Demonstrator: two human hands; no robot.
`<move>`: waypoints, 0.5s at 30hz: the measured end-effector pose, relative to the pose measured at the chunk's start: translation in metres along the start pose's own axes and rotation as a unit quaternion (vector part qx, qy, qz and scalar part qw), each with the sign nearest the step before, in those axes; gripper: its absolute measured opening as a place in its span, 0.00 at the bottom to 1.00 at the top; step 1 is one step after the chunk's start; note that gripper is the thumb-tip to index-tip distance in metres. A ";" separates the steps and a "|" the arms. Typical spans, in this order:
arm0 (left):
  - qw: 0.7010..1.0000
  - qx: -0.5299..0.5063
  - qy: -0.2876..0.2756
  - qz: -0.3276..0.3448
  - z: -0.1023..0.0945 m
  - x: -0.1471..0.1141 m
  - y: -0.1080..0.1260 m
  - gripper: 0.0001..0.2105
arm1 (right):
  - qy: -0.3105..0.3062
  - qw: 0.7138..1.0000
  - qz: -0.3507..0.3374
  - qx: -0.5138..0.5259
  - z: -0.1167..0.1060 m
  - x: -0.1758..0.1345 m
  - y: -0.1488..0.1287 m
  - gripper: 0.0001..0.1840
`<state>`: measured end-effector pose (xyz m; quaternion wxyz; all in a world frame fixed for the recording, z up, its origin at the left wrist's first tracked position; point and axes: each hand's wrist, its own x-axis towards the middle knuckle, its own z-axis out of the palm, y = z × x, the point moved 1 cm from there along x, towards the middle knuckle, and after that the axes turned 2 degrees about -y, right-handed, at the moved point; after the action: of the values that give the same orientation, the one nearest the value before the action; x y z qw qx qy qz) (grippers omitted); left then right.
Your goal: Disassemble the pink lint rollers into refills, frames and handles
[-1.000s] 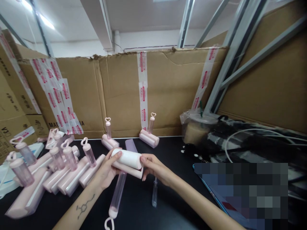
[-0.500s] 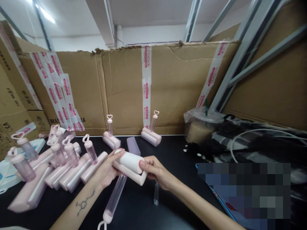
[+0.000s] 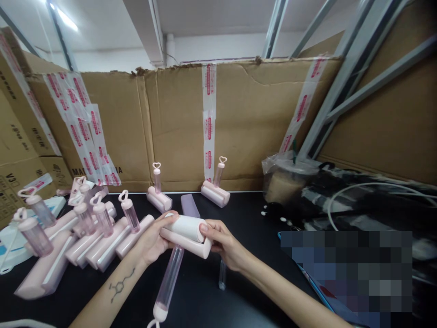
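Observation:
A lint roller with a white roll point(image 3: 186, 227) on a pink holder point(image 3: 187, 244) is gripped between my two hands. My left hand point(image 3: 157, 243) is closed around its left end, thumb on top. At the right end, my right hand point(image 3: 220, 239) is closed with the thumb on the roll's end and fingers behind the holder. The clear pink handle point(image 3: 170, 279) hangs down toward me, its heart-shaped loop cut by the lower edge. A lilac cover point(image 3: 190, 206) lies just beyond the roll. Below my right wrist lies a small clear tube point(image 3: 222, 275).
Several pink lint rollers point(image 3: 105, 243) with upright handles stand at left. Two more, a left one point(image 3: 160, 200) and a right one point(image 3: 215, 193), stand by the cardboard wall point(image 3: 174, 127). A bagged drink cup point(image 3: 287, 184) and dark cloth with a white cable point(image 3: 355, 187) sit right.
The holder's right end has risen slightly toward the roll's end, narrowing the gap there. The handle has shifted a little to the right. Both hands keep their hold.

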<state>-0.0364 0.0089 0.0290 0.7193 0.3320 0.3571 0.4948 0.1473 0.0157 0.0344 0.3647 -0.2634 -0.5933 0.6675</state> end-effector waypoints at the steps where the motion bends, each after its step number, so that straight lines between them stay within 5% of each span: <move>1: 1.000 -0.003 0.002 -0.004 0.000 0.000 0.000 0.12 | 0.005 1.000 -0.001 0.002 0.001 0.000 -0.001 0.21; 10: 1.000 0.009 0.022 0.000 -0.003 0.002 0.002 0.13 | 0.019 0.999 0.010 -0.041 -0.003 0.001 0.001 0.23; 13: 0.999 0.025 0.031 0.032 -0.004 0.001 0.007 0.16 | 0.024 0.988 0.018 -0.155 -0.010 0.001 -0.001 0.23; 15: 0.997 0.038 0.025 0.059 -0.004 -0.001 0.009 0.17 | 0.047 0.955 -0.018 -0.292 -0.014 0.000 -0.008 0.22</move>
<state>-0.0438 0.0110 0.0346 0.6670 0.3670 0.3730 0.5304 0.1597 0.0249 0.0398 0.3111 -0.3792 -0.7491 0.4452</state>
